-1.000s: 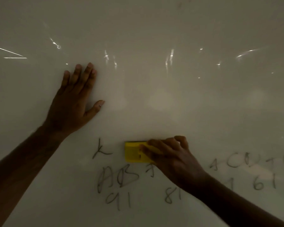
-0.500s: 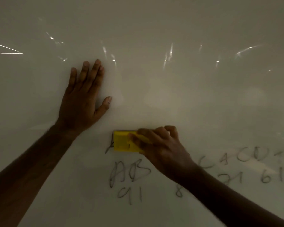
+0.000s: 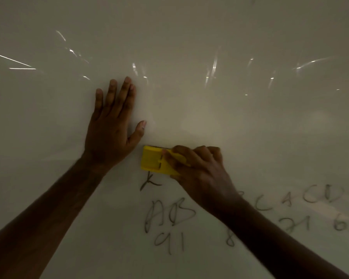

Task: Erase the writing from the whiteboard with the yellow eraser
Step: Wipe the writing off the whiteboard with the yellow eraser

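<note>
The setting reads as a classroom, office or meeting room, though which one cannot be told. A large glossy whiteboard [image 3: 189, 47] fills the whole view, dimly lit, with streaks of reflected light across its upper part and handwritten marker letters and numbers [image 3: 169, 216] low down.

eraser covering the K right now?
No: the yellow eraser, gripped by the right hand, sits just above the K, which shows whole on the whiteboard.
</note>
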